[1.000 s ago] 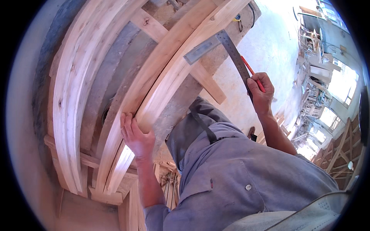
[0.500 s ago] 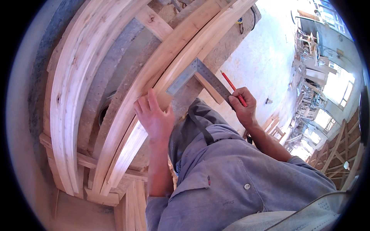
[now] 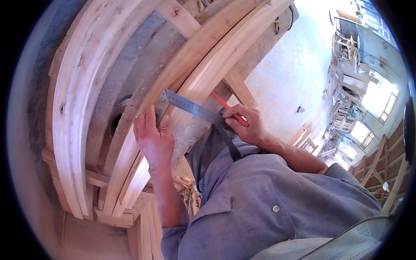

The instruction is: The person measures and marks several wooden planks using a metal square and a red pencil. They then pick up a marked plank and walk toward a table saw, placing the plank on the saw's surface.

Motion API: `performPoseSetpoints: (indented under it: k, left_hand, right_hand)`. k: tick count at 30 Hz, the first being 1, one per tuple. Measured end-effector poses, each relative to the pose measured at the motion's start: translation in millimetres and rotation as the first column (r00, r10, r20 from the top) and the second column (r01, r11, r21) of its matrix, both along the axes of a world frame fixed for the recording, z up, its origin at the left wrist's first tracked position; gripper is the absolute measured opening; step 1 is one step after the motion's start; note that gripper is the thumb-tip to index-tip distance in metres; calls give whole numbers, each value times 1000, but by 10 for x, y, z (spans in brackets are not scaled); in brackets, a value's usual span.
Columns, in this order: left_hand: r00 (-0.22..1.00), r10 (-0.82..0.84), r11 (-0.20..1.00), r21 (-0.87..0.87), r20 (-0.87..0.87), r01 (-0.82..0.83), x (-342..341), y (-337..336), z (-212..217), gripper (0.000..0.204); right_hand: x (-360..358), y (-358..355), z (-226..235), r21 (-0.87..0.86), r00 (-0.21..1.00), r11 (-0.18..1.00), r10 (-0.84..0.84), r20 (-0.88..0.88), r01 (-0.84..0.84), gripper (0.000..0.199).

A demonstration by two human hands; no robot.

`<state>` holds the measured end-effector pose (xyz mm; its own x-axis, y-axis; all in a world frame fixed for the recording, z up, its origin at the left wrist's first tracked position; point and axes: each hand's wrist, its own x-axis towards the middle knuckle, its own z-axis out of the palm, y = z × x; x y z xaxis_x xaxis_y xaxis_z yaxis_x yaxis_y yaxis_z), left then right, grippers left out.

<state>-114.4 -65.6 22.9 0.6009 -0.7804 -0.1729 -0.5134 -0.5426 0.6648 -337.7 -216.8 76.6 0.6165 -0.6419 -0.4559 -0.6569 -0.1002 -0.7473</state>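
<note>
A metal carpenter's square (image 3: 190, 108) lies across a long pale wooden beam (image 3: 203, 73) that runs from lower left to upper right. My left hand (image 3: 152, 138) presses the short arm of the square against the beam, fingers laid flat on it. My right hand (image 3: 246, 125) grips the long arm of the square together with a red pencil (image 3: 227, 108). A second pale wooden beam (image 3: 71, 130) curves along the left side.
Grey boards and a round dark opening (image 3: 116, 123) sit between the beams. Short cross pieces (image 3: 108, 216) join the beams at the bottom. A dusty concrete floor (image 3: 294, 65) lies to the right, with stacked wooden furniture frames (image 3: 346, 99) beyond it.
The square has come down the beam toward me with my right hand. My left hand has moved up from the beam's edge and now lies on the square's short arm.
</note>
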Motion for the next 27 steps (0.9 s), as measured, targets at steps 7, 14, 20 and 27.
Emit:
performPoseSetpoints:
  k: [7,14,20,27]
  left_hand:
    - [998,-47,998,-39,-42,45,-31,-126,19,42]
    - [997,-77,997,-12,1,77,-18,-172,10,41]
    - [996,-91,996,12,-22,91,8,-197,42,40]
    - [997,-65,998,6,-44,66,6,-196,20,38]
  right_hand:
    - [-28,-186,384,-133,997,991,36,74,-26,11]
    - [172,-325,565,-192,930,963,237,282,-187,6]
    - [245,-338,475,-177,909,958,272,317,-225,9]
    - [334,-344,469,-125,960,979,185,208,-162,27]
